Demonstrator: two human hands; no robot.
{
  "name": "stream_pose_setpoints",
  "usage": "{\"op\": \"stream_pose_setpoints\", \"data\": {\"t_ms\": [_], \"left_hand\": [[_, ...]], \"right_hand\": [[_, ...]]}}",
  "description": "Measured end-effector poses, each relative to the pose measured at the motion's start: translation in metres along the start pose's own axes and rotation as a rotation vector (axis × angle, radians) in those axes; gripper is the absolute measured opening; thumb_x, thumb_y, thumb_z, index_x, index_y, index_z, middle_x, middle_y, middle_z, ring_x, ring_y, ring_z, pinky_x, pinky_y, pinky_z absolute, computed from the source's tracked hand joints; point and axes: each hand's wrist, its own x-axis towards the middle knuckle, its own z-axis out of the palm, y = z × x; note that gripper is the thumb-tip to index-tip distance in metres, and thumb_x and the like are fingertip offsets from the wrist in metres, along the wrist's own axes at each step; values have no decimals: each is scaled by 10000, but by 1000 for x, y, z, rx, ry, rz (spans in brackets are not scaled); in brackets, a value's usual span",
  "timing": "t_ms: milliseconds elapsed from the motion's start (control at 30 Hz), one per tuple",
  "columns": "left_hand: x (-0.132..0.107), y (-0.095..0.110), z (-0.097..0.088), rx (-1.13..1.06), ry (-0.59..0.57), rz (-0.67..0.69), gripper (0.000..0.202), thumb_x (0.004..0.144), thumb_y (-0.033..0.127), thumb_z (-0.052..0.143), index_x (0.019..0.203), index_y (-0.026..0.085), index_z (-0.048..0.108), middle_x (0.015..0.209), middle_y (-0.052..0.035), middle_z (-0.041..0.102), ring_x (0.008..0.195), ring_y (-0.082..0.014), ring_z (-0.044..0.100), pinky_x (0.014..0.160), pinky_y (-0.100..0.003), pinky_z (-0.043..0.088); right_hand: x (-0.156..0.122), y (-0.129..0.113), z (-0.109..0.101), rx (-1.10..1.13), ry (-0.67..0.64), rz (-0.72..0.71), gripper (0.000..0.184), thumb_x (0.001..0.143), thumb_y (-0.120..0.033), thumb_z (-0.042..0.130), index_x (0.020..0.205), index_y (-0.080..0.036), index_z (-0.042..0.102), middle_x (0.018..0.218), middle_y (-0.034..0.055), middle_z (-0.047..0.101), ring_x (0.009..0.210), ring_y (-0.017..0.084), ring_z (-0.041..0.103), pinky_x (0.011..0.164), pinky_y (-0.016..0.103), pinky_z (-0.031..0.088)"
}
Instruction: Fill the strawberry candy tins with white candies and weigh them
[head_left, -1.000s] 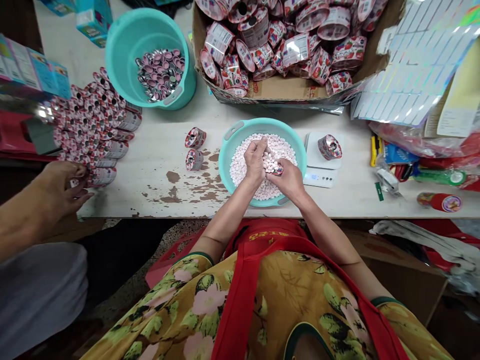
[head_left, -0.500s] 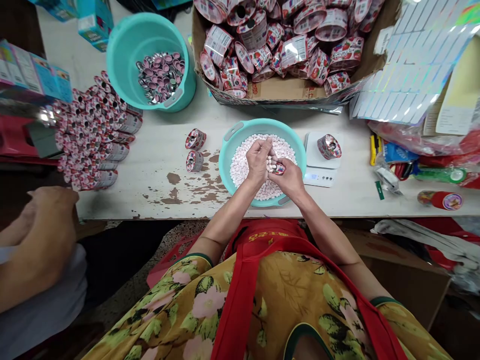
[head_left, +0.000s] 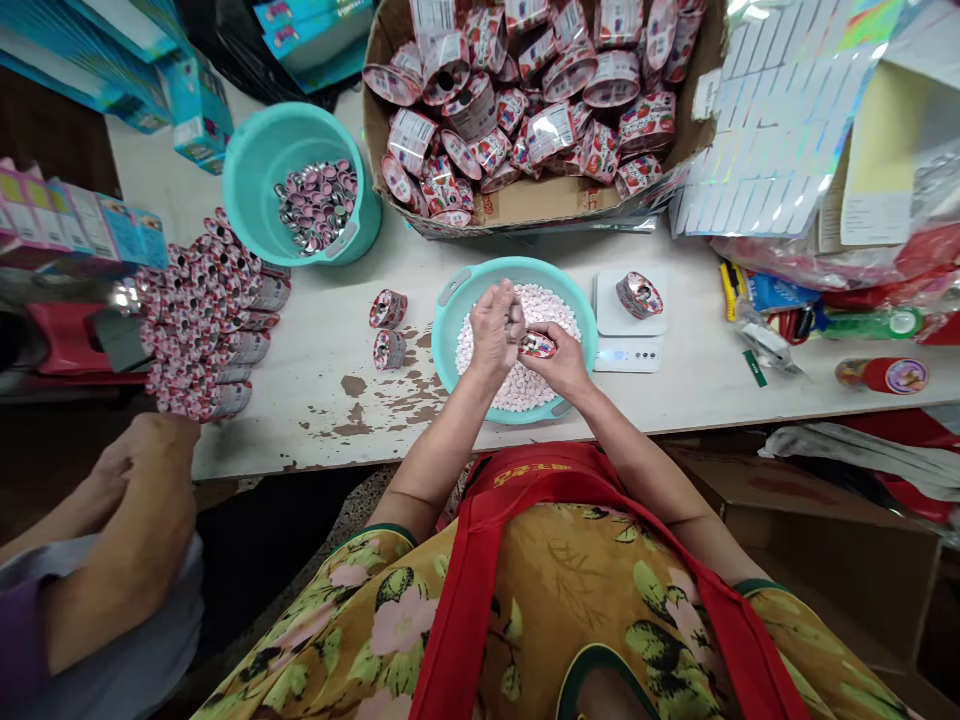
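Note:
A turquoise basin (head_left: 441, 340) full of small pale pink candies (head_left: 529, 388) stands in front of me on the table. Over it, my right hand (head_left: 564, 362) grips a small round printed candy container (head_left: 537, 345), tilted, with pale pieces showing at its opening. Just left of that container is my left hand (head_left: 491, 328), its fingers curled; what they hold, if anything, is hidden. Two similar containers (head_left: 388, 309) stand left of the basin. Another container (head_left: 639, 295) rests on a white digital scale (head_left: 628, 352) to the right.
A turquoise bucket (head_left: 364, 225) holds pink-and-silver caps. Behind the basin, a cardboard box (head_left: 540, 200) is heaped with printed containers. Stacked containers (head_left: 214, 315) stand at left, near a co-worker's hands (head_left: 154, 450). Label sheets (head_left: 772, 130) and a yellow cutter (head_left: 729, 292) lie at right.
My left hand has pulled slightly left, away from the container in my right hand. Candies seen between the hands before no longer show there. The whole view has shifted a little.

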Motion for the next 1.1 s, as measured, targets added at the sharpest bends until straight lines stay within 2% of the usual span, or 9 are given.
{"op": "stream_pose_setpoints", "data": {"t_ms": [133, 267, 400, 467, 567, 733, 867, 967, 1100], "left_hand": [[16, 0, -34, 130, 45, 100, 330, 931, 494, 602, 793, 198, 549, 630, 35, 504, 469, -55, 408, 427, -171, 271], [31, -28, -75, 798, -66, 4, 184, 861, 359, 633, 873, 183, 685, 982, -81, 705, 897, -198, 649, 742, -294, 516], [32, -43, -93, 1195, -88, 70, 280, 828, 306, 616, 1046, 174, 732, 1209, -109, 705, 1073, -268, 641, 992, -403, 475], [32, -42, -84, 1232, -66, 143, 287, 879, 342, 565, 1057, 181, 722, 1158, -100, 723, 1010, -255, 657, 961, -393, 489], [40, -45, -42, 1240, -179, 340, 260, 946, 336, 513, 1043, 188, 704, 1093, -92, 725, 1003, -232, 656, 936, -356, 495], [69, -95, 67, 1350, -732, 561, 300, 888, 171, 615, 1180, 224, 664, 1305, -107, 648, 1263, -266, 541, 1100, -429, 383], [91, -124, 122, 1282, -1022, 404, 239, 779, 99, 707, 1002, 183, 698, 1185, -134, 678, 1259, -308, 538, 1154, -483, 297], [92, -99, 120, 1025, -868, 300, 269, 721, 162, 784, 976, 174, 700, 1088, -105, 682, 1121, -288, 601, 1038, -390, 412], [64, -31, 72, 672, -589, 130, 448, 677, 204, 838, 1104, 200, 701, 1065, -51, 692, 999, -216, 626, 863, -271, 473]], "right_hand": [[-4, 2, -11, 113, -24, -18, 441, 651, -349, 818, 1057, -222, 702, 1064, 32, 711, 1000, 222, 663, 940, 369, 513], [-4, 6, -13, 129, -17, -1, 443, 652, -383, 825, 1053, -229, 718, 1062, 39, 705, 1014, 227, 654, 958, 376, 507], [-8, 2, -12, 136, -86, -19, 442, 663, -393, 824, 1062, -232, 722, 1068, 39, 704, 1008, 218, 658, 960, 366, 511], [-19, -2, -22, 129, -92, -14, 433, 665, -381, 828, 1058, -228, 727, 1054, 39, 707, 993, 212, 665, 948, 358, 520], [-49, -2, -57, 120, -38, 46, 454, 667, -372, 844, 1079, -227, 722, 1054, 36, 718, 968, 199, 680, 905, 341, 541], [-86, 26, -139, 85, 481, 186, 463, 643, -317, 857, 1062, -213, 686, 1044, 63, 738, 931, 202, 688, 877, 353, 555], [-63, 54, -177, 36, 754, 153, 482, 638, -324, 830, 1062, -183, 649, 1082, 118, 710, 980, 225, 676, 948, 375, 537], [-20, 73, -179, 9, 723, 115, 543, 671, -367, 807, 1138, -149, 633, 1172, 144, 680, 1048, 230, 665, 1018, 380, 518], [35, 82, -166, -148, 590, 61, 567, 706, -440, 765, 1171, -146, 630, 1206, 141, 650, 1137, 252, 635, 1077, 452, 495]]}}
